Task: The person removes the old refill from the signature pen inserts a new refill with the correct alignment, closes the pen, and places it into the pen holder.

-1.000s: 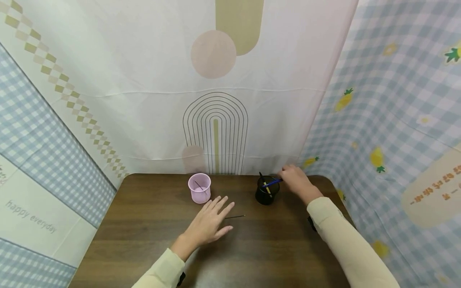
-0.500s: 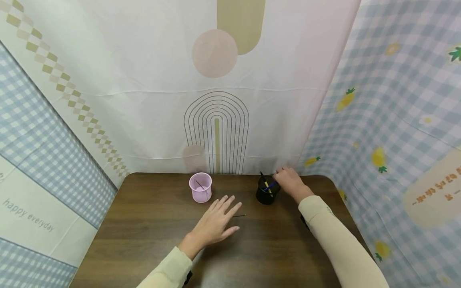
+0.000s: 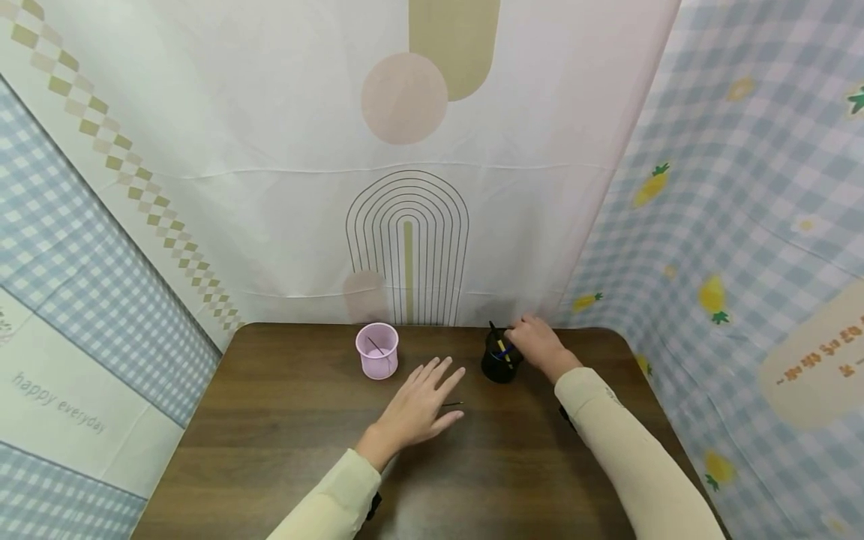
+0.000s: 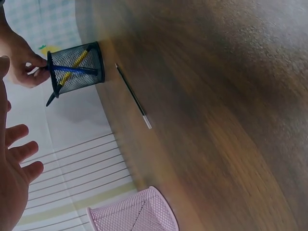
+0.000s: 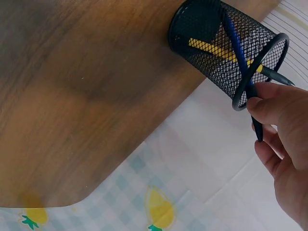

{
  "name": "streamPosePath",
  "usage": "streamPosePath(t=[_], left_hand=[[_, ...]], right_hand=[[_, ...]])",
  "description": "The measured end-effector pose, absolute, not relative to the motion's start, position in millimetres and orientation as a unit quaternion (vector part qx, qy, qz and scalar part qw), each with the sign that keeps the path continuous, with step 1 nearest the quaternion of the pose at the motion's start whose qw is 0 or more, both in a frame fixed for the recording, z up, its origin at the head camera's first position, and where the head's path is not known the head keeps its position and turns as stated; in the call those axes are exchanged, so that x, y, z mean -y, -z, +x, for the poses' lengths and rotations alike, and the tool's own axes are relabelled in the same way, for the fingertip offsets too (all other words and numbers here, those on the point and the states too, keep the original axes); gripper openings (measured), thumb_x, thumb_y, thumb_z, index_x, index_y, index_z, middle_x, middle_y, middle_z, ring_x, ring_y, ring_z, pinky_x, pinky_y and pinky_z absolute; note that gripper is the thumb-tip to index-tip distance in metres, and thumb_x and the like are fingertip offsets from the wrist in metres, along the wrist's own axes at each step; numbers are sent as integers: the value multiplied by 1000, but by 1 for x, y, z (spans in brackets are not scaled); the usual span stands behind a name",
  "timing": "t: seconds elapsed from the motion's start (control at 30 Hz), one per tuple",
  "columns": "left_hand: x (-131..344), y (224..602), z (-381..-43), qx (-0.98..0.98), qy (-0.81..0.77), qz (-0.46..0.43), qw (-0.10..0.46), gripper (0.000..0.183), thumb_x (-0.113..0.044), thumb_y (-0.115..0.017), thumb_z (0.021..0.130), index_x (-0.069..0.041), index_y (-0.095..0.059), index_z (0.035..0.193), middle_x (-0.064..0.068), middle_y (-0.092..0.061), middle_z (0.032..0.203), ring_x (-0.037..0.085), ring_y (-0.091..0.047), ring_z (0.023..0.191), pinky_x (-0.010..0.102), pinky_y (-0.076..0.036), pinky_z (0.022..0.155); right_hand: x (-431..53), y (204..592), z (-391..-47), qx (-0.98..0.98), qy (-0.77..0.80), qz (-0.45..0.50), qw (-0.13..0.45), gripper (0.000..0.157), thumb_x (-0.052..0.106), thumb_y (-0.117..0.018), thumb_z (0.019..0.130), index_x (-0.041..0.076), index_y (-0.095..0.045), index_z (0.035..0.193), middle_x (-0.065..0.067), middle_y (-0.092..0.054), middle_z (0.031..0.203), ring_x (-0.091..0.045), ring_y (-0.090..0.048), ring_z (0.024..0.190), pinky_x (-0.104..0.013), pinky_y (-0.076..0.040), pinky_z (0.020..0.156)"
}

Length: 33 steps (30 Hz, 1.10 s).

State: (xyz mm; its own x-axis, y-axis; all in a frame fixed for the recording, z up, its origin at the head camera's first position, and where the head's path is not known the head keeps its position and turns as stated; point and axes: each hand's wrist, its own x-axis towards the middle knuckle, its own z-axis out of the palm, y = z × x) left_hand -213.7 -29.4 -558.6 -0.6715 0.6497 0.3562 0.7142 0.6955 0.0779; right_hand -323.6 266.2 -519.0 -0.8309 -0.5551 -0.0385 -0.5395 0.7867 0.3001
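My right hand (image 3: 536,346) pinches the dark end of a blue pen (image 5: 234,43) between thumb and fingers, at the rim of a black mesh pen holder (image 3: 496,370). Most of the blue pen slants down inside the holder. A yellow pen with dark ends (image 5: 211,48) leans in there too, crossing it. My left hand (image 3: 413,411) is held over the table with its fingers spread and nothing in them. A thin dark pen refill with a white end (image 4: 132,95) lies on the wood, partly hidden by that hand in the head view.
A pink mesh pen holder (image 3: 378,366) stands at the back of the brown table (image 3: 290,420), left of the black one, with a thin dark stick (image 3: 374,345) inside. Patterned cloth (image 3: 304,225) hangs behind the table and along both sides.
My right hand has moved left and closer to the black holder's rim, and the blue pen has gone deeper into it. My left hand has drifted right over the refill.
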Motion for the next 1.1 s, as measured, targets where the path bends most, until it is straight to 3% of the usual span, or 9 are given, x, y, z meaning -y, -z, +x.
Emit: streamPosePath(t=[0.63,0.87,1.1], left_hand=[[19,564,-217,921,120,-351,119,71,-55,-58,100,-19,-41,158,15,-42,162,37,-44,147,51,-39,118],[19,564,-218,920,122,-352,122,70,-55,-58,100,-17,-43,157,16,-44,160,38,-46,145,52,-41,117],[31,557,-221,923,133,-329,150,71,-50,-65,98,-15,-44,156,18,-49,156,38,-48,144,54,-42,115]], right_hand=[[-276,525,-326,954,108,279,15,41,0,-84,81,6,-72,120,-14,-69,123,-34,-63,110,-46,-55,95],[-287,524,-322,957,39,281,56,37,-9,-80,81,3,-73,115,-16,-68,120,-36,-63,110,-48,-54,96],[-294,517,-313,950,-12,278,142,21,-2,-78,87,7,-74,106,-11,-69,109,-33,-65,99,-46,-57,83]])
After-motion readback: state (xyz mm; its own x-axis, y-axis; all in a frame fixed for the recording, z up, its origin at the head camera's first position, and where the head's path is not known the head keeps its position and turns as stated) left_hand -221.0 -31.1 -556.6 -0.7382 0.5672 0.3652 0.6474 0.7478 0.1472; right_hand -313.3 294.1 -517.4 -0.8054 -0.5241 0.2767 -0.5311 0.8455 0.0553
